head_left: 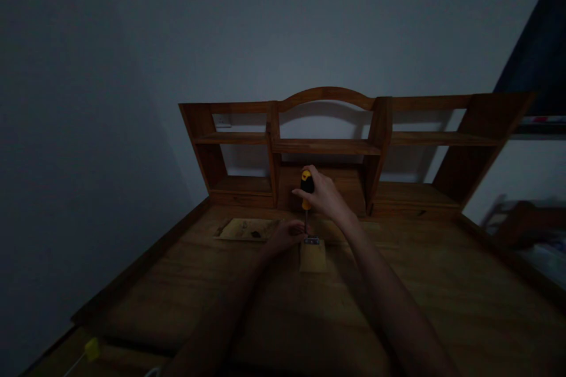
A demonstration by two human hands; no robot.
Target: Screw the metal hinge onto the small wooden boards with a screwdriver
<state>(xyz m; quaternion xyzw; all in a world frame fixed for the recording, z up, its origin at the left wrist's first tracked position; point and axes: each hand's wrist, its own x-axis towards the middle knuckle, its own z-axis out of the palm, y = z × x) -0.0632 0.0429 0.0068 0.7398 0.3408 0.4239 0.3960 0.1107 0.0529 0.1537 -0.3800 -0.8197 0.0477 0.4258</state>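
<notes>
My right hand (325, 191) is wrapped round the yellow and black handle of a screwdriver (306, 203), which stands upright with its shaft pointing down. The shaft's lower end reaches a small silver metal piece (312, 240), perhaps a hinge, on the far edge of a light wooden block (313, 259). Beside the shaft tip, my left hand (287, 234) has its fingers pinched together close to the metal piece's left end. What those fingers hold is too small and dark to make out. The block lies on the wooden desk top (186, 283).
A wooden shelf unit (327, 146) stands along the back of the desk against the wall. Flat light-coloured pieces (241, 228) lie behind my hands. At the lower left is a yellow object (92, 349) with a thin white line. The room is dim.
</notes>
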